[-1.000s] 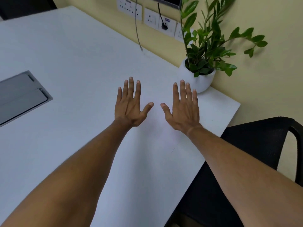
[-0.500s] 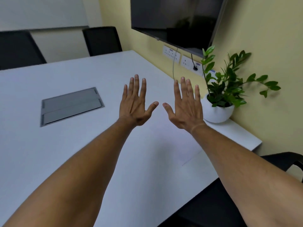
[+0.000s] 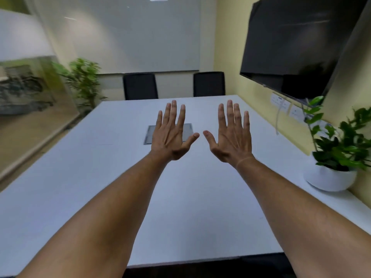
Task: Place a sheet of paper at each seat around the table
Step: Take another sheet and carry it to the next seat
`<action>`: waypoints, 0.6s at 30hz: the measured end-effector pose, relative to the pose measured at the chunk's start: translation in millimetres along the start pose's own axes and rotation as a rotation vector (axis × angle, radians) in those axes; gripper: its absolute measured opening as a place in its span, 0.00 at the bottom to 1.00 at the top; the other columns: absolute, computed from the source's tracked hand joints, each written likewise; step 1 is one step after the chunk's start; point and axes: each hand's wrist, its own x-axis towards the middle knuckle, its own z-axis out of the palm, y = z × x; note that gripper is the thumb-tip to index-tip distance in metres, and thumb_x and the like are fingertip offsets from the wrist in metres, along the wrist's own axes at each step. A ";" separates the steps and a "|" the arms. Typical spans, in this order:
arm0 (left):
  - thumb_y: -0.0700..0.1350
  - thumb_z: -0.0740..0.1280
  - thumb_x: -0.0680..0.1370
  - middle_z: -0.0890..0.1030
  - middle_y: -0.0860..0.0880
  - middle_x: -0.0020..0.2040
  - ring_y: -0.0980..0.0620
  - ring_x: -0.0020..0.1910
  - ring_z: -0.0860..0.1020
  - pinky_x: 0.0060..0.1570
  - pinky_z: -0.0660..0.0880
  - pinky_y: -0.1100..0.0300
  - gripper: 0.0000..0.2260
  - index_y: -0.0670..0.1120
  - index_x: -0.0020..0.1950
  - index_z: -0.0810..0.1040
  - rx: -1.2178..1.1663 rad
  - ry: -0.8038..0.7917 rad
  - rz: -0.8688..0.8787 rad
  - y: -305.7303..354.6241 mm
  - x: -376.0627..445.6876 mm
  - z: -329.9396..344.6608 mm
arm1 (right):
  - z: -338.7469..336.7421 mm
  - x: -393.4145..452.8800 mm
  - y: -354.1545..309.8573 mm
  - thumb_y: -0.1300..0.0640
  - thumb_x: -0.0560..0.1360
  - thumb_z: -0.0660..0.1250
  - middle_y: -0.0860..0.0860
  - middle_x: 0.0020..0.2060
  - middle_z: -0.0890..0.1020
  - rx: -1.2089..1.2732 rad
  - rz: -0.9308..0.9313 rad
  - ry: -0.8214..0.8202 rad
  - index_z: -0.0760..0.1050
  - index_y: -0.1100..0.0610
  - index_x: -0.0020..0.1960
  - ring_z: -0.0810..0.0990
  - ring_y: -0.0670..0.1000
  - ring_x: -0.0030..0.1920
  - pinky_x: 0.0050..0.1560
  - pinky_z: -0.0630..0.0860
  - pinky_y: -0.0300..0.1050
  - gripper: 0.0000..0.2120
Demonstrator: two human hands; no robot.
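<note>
Both my arms stretch out over the white table [image 3: 80, 177]. My left hand [image 3: 170, 135] and my right hand [image 3: 232, 137] hover above its middle, palms down, fingers spread, holding nothing. White paper hardly shows against the white top; only a faint straight edge [image 3: 104, 144] on the left part hints at a sheet. Two black chairs [image 3: 140, 86] [image 3: 208, 84] stand at the far end. A dark seat [image 3: 261, 265] shows below the near edge.
A grey cable hatch [image 3: 149, 135] is set into the table's middle, partly behind my left hand. A white potted plant [image 3: 329, 179] stands at the right edge under a wall-mounted black screen [image 3: 297, 47]. A floor plant [image 3: 84, 81] and a glass wall are at left.
The view has swung up and left from the table's right corner to the whole table. My hands stayed spread and empty, now lifted and a little further apart.
</note>
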 end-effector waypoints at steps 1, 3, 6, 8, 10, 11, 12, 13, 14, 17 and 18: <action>0.70 0.41 0.76 0.35 0.43 0.79 0.45 0.77 0.34 0.76 0.38 0.46 0.40 0.47 0.79 0.35 0.018 -0.004 -0.029 -10.1 -7.2 -7.3 | -2.9 0.8 -12.4 0.32 0.76 0.42 0.59 0.80 0.42 0.017 -0.019 0.003 0.39 0.57 0.81 0.41 0.59 0.80 0.77 0.39 0.61 0.43; 0.71 0.40 0.75 0.34 0.42 0.79 0.45 0.77 0.34 0.76 0.38 0.46 0.41 0.46 0.79 0.34 0.075 0.006 -0.091 -35.6 -29.3 -26.8 | -11.8 0.0 -44.3 0.32 0.76 0.42 0.59 0.80 0.42 0.060 -0.079 0.008 0.39 0.57 0.81 0.40 0.59 0.80 0.77 0.39 0.61 0.43; 0.71 0.38 0.74 0.35 0.42 0.79 0.46 0.77 0.34 0.76 0.38 0.46 0.42 0.46 0.79 0.34 0.133 0.022 -0.174 -75.0 -63.7 -57.7 | -27.3 -1.9 -96.4 0.32 0.77 0.44 0.59 0.80 0.42 0.123 -0.166 0.023 0.39 0.57 0.81 0.40 0.59 0.80 0.77 0.40 0.62 0.42; 0.71 0.39 0.75 0.35 0.42 0.79 0.46 0.77 0.34 0.76 0.38 0.46 0.42 0.45 0.79 0.34 0.160 0.034 -0.227 -100.5 -89.0 -77.3 | -38.4 -4.6 -133.4 0.33 0.77 0.44 0.59 0.80 0.42 0.165 -0.217 0.037 0.39 0.58 0.81 0.40 0.58 0.80 0.77 0.40 0.62 0.42; 0.71 0.41 0.76 0.35 0.42 0.79 0.46 0.77 0.34 0.76 0.37 0.47 0.41 0.45 0.79 0.35 0.182 0.051 -0.276 -126.4 -116.2 -97.5 | -50.0 -10.2 -172.9 0.33 0.78 0.45 0.58 0.80 0.42 0.218 -0.268 0.048 0.40 0.58 0.81 0.40 0.58 0.80 0.77 0.40 0.62 0.42; 0.70 0.41 0.76 0.35 0.42 0.79 0.46 0.77 0.34 0.76 0.37 0.47 0.41 0.45 0.79 0.35 0.191 0.059 -0.301 -139.9 -130.4 -107.7 | -56.4 -14.1 -193.3 0.33 0.78 0.45 0.58 0.80 0.42 0.245 -0.295 0.056 0.40 0.58 0.81 0.40 0.57 0.80 0.77 0.40 0.61 0.42; 0.70 0.42 0.75 0.34 0.42 0.79 0.46 0.77 0.34 0.76 0.36 0.48 0.42 0.45 0.79 0.35 0.201 0.067 -0.323 -153.6 -145.0 -118.0 | -62.7 -18.8 -213.3 0.33 0.78 0.45 0.58 0.80 0.42 0.273 -0.321 0.064 0.40 0.58 0.81 0.40 0.57 0.80 0.77 0.40 0.61 0.41; 0.70 0.42 0.75 0.34 0.42 0.79 0.46 0.77 0.34 0.75 0.36 0.48 0.42 0.45 0.79 0.35 0.212 0.075 -0.345 -167.4 -160.0 -128.4 | -69.1 -23.9 -233.1 0.34 0.78 0.45 0.58 0.80 0.43 0.299 -0.345 0.071 0.40 0.58 0.81 0.41 0.57 0.80 0.78 0.40 0.61 0.41; 0.70 0.42 0.75 0.34 0.42 0.79 0.46 0.77 0.34 0.75 0.36 0.47 0.42 0.45 0.79 0.35 0.224 0.082 -0.370 -181.2 -175.9 -138.6 | -75.4 -29.9 -252.8 0.33 0.77 0.44 0.58 0.80 0.43 0.320 -0.369 0.075 0.41 0.58 0.81 0.41 0.57 0.80 0.78 0.40 0.60 0.41; 0.69 0.46 0.77 0.34 0.42 0.79 0.46 0.77 0.34 0.75 0.36 0.47 0.42 0.44 0.79 0.35 0.263 0.101 -0.440 -221.0 -224.8 -168.7 | -94.0 -50.8 -310.6 0.33 0.78 0.45 0.58 0.81 0.45 0.360 -0.432 0.087 0.42 0.59 0.81 0.42 0.58 0.80 0.78 0.41 0.60 0.41; 0.69 0.47 0.77 0.34 0.42 0.79 0.46 0.77 0.34 0.75 0.36 0.47 0.42 0.45 0.78 0.34 0.273 0.107 -0.462 -233.5 -241.4 -178.3 | -100.9 -58.5 -329.8 0.34 0.78 0.45 0.58 0.81 0.45 0.373 -0.451 0.091 0.42 0.59 0.81 0.42 0.58 0.80 0.78 0.41 0.60 0.41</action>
